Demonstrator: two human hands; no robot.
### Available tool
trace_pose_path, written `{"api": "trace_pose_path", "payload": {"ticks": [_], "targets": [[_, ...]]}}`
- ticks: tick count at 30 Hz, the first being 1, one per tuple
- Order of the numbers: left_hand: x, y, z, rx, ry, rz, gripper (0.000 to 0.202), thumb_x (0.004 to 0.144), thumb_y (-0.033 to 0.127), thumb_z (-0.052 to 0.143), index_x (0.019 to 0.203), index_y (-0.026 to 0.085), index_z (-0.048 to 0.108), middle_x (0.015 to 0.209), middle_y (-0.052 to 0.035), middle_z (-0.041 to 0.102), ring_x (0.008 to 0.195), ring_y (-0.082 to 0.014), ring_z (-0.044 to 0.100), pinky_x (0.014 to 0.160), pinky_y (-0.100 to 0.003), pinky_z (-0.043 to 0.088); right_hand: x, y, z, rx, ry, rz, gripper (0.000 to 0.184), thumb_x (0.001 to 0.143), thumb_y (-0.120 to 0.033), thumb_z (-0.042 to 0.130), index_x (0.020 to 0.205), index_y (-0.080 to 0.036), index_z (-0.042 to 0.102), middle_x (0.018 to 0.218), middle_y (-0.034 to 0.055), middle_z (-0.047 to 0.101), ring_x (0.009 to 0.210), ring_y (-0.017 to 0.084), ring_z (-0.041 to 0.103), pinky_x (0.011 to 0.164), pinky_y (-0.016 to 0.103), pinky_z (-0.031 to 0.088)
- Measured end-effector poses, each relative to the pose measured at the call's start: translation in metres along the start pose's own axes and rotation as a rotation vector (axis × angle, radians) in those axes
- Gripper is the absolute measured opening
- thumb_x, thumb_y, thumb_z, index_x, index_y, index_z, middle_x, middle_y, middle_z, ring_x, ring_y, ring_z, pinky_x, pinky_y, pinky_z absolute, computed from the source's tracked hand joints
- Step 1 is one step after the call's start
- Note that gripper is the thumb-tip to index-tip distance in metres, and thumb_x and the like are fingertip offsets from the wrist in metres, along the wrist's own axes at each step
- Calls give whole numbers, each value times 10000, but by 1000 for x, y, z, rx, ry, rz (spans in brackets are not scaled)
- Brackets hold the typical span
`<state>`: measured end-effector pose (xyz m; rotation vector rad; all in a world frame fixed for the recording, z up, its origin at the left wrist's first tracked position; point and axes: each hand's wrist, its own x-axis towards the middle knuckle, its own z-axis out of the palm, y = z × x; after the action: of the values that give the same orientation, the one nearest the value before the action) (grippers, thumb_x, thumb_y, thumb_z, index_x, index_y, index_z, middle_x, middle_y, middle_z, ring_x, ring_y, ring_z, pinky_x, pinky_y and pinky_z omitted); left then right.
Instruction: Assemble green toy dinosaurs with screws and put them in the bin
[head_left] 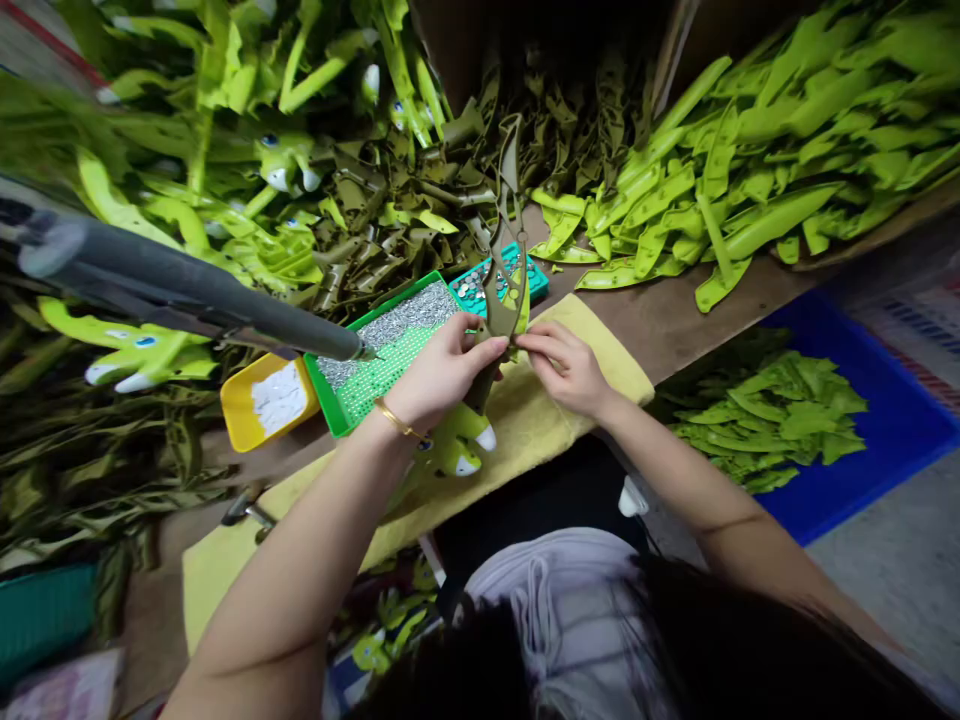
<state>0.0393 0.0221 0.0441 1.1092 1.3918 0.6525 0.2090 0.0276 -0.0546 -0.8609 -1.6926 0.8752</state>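
Observation:
My left hand (454, 362), with a gold bracelet at its wrist, is closed around an olive-green plastic toy part (504, 300). This long, hollow part stands up from the fingers and points away from me. At its right edge the fingertips of my right hand (564, 368) are pinched together, touching it; any small piece between them is hidden. Below my left wrist, a lime-green toy head with white tips (456, 447) lies on the yellow cloth (536, 420), partly covered by the arm.
A grey powered screwdriver (202, 280) slants in from the left over a green tray of screws (405, 312). Nearby stand a teal tray (538, 280) and a yellow box (238, 415). Lime parts (795, 150) and olive parts (375, 220) are heaped behind. A blue bin (900, 430) sits at right.

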Motion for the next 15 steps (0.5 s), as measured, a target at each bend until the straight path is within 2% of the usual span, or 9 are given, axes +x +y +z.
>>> {"api": "trace_pose_path", "payload": {"ticks": [2, 4, 6, 8, 10, 12, 15], "targets": [[0, -3, 2, 15, 15, -2, 393, 748, 369, 723, 993, 171, 488, 710, 6, 630, 601, -137, 613, 537, -239, 477, -1, 0, 13, 318, 153, 256, 266, 885, -480, 549, 990, -242, 609, 896, 29, 663, 850, 153, 644, 781, 331, 550], [0, -9, 5, 26, -14, 7, 358, 765, 354, 702, 985, 174, 484, 711, 12, 617, 599, -133, 605, 549, -246, 480, 4, -1, 24, 594, 291, 517, 377, 848, -603, 541, 969, -247, 564, 773, -8, 650, 771, 144, 654, 715, 304, 560], [0, -16, 10, 45, -50, 35, 314, 783, 327, 680, 973, 175, 482, 748, 6, 611, 619, -131, 598, 577, -262, 491, 12, -1, 32, 796, 343, 689, 461, 839, -680, 479, 951, -241, 564, 738, -5, 658, 778, 157, 668, 706, 305, 567], [-1, -24, 16, 97, -44, 82, 274, 788, 287, 669, 950, 167, 484, 797, -8, 603, 646, -126, 587, 612, -274, 501, 20, -3, 37, 939, 341, 770, 499, 849, -691, 438, 953, -228, 590, 790, 22, 691, 822, 172, 679, 730, 322, 577], [-3, -30, 21, 174, -17, 129, 291, 805, 276, 656, 1007, 158, 482, 817, -17, 593, 648, -127, 579, 636, -289, 509, 26, -5, 37, 996, 399, 788, 486, 860, -670, 430, 985, -232, 599, 800, 19, 698, 835, 176, 688, 743, 333, 584], [-8, -32, 25, 271, -22, 155, 403, 848, 294, 618, 1179, 146, 441, 784, -11, 587, 617, -139, 580, 646, -320, 519, 28, -8, 36, 978, 496, 774, 488, 865, -668, 411, 1020, -244, 596, 765, 0, 682, 858, 177, 695, 758, 340, 588], [-17, -30, 29, 408, -28, 192, 644, 901, 297, 547, 1439, 128, 236, 813, -47, 637, 644, -186, 632, 706, -386, 547, 28, -10, 34, 920, 567, 786, 455, 866, -644, 426, 951, -235, 606, 783, 2, 688, 924, 176, 695, 801, 340, 591]]}}
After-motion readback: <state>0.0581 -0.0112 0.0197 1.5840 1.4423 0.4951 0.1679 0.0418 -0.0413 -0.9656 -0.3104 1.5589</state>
